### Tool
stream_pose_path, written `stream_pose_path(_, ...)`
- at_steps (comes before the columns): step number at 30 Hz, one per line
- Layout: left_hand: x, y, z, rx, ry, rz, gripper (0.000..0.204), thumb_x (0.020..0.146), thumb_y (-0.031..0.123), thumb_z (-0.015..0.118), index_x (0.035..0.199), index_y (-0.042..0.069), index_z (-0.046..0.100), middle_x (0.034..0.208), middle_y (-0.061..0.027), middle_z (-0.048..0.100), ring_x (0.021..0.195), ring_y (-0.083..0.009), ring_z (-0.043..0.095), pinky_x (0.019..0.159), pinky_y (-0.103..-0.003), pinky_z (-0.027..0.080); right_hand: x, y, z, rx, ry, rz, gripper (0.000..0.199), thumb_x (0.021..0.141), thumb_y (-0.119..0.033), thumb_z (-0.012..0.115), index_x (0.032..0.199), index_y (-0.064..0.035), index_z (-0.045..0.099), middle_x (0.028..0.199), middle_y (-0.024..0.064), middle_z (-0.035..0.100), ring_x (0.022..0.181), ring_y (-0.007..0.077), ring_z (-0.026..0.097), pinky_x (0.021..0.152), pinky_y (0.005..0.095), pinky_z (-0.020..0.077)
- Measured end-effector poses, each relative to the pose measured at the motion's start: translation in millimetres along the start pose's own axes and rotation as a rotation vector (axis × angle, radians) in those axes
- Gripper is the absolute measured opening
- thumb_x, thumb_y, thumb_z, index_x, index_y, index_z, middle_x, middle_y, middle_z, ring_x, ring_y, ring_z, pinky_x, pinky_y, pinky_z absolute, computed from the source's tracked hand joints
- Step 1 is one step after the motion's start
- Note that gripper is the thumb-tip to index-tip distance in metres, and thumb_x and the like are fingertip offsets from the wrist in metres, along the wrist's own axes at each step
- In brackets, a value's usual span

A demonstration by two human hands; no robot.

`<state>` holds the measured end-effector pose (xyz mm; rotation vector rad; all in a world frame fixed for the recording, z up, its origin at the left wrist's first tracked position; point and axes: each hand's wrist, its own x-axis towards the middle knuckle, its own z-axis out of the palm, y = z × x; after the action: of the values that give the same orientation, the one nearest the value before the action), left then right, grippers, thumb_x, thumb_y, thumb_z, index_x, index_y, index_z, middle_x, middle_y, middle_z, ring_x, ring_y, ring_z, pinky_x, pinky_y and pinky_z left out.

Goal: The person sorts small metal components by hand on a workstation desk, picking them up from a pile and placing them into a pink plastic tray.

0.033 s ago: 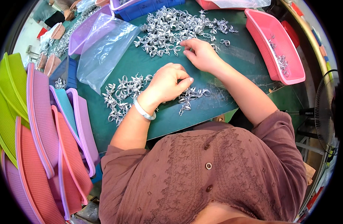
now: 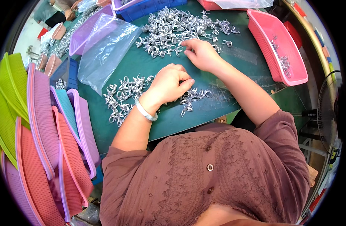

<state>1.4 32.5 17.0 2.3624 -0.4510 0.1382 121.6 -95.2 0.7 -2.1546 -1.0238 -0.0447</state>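
My left hand [image 2: 170, 83] is closed, its fingers curled under and its thumb pointing right; the palm hides whatever they hold. It hovers over or rests at a small heap of silvery ring-shaped metal pieces with curly ends [image 2: 128, 90], and a few more such pieces [image 2: 196, 96] lie just right of it. Farther forward, my right hand [image 2: 203, 55] reaches the near edge of a large pile of the same pieces [image 2: 173, 28]. Its forefinger touches or nearly touches the pile, with the thumb apart below; I see nothing held between them.
A clear plastic bag [image 2: 107, 52] lies over a purple basket [image 2: 78, 42] at the far left. A pink basket [image 2: 261, 49] with some pieces stands at right. Stacked green, purple and red baskets [image 2: 39, 124] crowd the left. A fan [image 2: 328, 109] stands at far right.
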Motion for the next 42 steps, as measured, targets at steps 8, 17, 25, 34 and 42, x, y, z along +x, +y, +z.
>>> stream_pose_path(8,2.2,-3.3,0.6,0.021,0.168,-0.05,0.013,0.075,0.016,0.062,0.077,0.003,0.064,0.072,-0.0074,0.058,0.067,-0.0199,0.055,0.061,-0.031,0.043,16.7,3.2,8.5,-0.102,-0.121,0.049,0.014,0.074,-0.013,0.055,0.085,-0.0047,0.06,0.078,0.016,0.061,0.076,0.032,0.059,0.069,0.0394,0.0459)
stream_pose_path(17,8.4,-10.3,2.3,-0.748,0.516,-0.47,0.02,0.082,0.016,0.06,0.092,0.0,0.06,0.077,-0.0026,0.061,0.066,-0.0094,0.055,0.059,-0.021,0.044,-4.8,-12.4,-4.0,0.238,0.201,-0.425,0.013,0.069,0.002,0.061,0.08,-0.0038,0.058,0.086,0.0084,0.058,0.076,0.0231,0.058,0.064,0.0295,0.0467)
stream_pose_path(25,8.8,-9.1,4.1,-0.96,0.643,-0.372,0.018,0.081,0.004,0.059,0.098,-0.002,0.058,0.083,-0.0062,0.062,0.071,-0.0119,0.057,0.062,-0.022,0.046,-9.4,-15.9,-4.7,0.273,0.246,-0.493,0.015,0.066,0.001,0.065,0.08,-0.0045,0.061,0.088,0.0086,0.059,0.08,0.0244,0.059,0.068,0.0298,0.0483)
stream_pose_path(34,8.3,-11.1,9.3,-0.721,0.679,-0.22,0.015,0.079,0.001,0.06,0.094,-0.001,0.061,0.082,-0.0037,0.061,0.07,-0.0081,0.055,0.064,-0.02,0.045,-11.7,-3.2,-1.2,0.844,0.048,-0.141,0.013,0.075,-0.001,0.061,0.088,0.0007,0.059,0.086,0.0048,0.059,0.079,0.0106,0.055,0.071,0.0237,0.0449)
stream_pose_path(42,6.9,-16.6,12.6,-0.584,0.686,-0.154,0.016,0.078,-0.001,0.06,0.094,-0.002,0.061,0.082,-0.0042,0.062,0.071,-0.0078,0.056,0.064,-0.019,0.045,-10.1,-5.1,-6.8,0.725,0.039,-0.204,0.012,0.076,0.0,0.06,0.088,-0.001,0.061,0.081,0.0045,0.059,0.074,0.0101,0.055,0.067,0.0224,0.0441)
